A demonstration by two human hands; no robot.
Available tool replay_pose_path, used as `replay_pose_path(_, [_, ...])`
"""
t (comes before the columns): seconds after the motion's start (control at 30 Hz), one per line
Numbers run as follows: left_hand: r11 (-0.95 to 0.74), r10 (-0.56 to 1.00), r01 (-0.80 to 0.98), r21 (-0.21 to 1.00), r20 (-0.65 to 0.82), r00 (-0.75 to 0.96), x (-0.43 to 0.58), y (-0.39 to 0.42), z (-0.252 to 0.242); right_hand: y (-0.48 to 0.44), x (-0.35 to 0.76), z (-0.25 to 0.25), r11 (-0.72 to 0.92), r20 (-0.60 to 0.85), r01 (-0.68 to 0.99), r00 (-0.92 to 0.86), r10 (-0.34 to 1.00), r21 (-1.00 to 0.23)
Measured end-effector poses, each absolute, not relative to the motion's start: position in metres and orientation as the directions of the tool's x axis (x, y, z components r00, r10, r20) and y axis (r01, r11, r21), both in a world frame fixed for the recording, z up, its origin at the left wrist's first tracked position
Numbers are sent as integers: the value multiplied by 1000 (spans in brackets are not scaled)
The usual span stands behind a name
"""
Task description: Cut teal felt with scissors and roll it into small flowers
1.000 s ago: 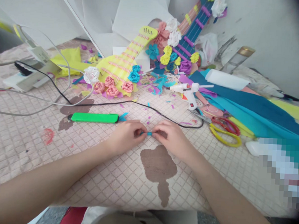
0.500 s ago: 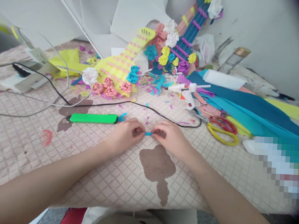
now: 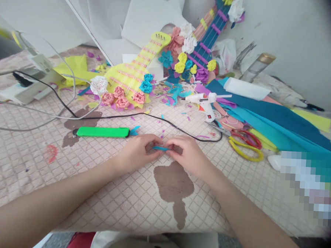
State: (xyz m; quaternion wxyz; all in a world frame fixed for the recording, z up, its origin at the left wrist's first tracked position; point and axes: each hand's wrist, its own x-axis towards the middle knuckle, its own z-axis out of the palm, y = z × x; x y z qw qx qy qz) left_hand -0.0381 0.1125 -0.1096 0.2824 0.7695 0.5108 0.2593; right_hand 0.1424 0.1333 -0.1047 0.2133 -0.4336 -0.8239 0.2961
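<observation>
A small blue paper strip point(image 3: 160, 148) is pinched between my two hands above the quilted tablecloth point(image 3: 117, 195). My left hand point(image 3: 140, 150) is closed on its left part, thumb and fingertips together. From the right, my right hand point(image 3: 184, 152) pinches the strip's other end, its fingertips nearly touching those of my left hand. Just beyond my left hand lies a green utility knife point(image 3: 104, 132), with another blue paper piece point(image 3: 135, 130) at its right end.
A white glue gun point(image 3: 205, 104), its black cord and yellow-and-red scissors point(image 3: 246, 145) lie beyond my right hand. Paper guitars, yellow point(image 3: 135, 70) and blue point(image 3: 207, 41), stand behind among scraps. A power strip point(image 3: 25, 89) is at left, blue paper sheets point(image 3: 276, 118) at right.
My hands have come closer together. The blue strip now tilts slightly, and more of it shows by my left fingers. The view has shifted slightly.
</observation>
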Motion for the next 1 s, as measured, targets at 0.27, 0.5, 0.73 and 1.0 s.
replay_pose_path(0.27, [-308,931,583,752,113,347,-42,113,-114,132,144,-101,477,146,560,-534,833,-678])
replay_pose_path(0.5, [-297,935,614,731,93,343,-42,113,-112,132,143,-98,486,130,573,-549,826,-660])
replay_pose_path(0.73, [-269,935,603,751,53,351,-43,114,-111,131,143,-96,459,99,592,-538,837,-663])
replay_pose_path(1.0, [-197,926,596,778,-53,374,-45,117,-107,134,144,-103,476,93,591,-561,823,-651])
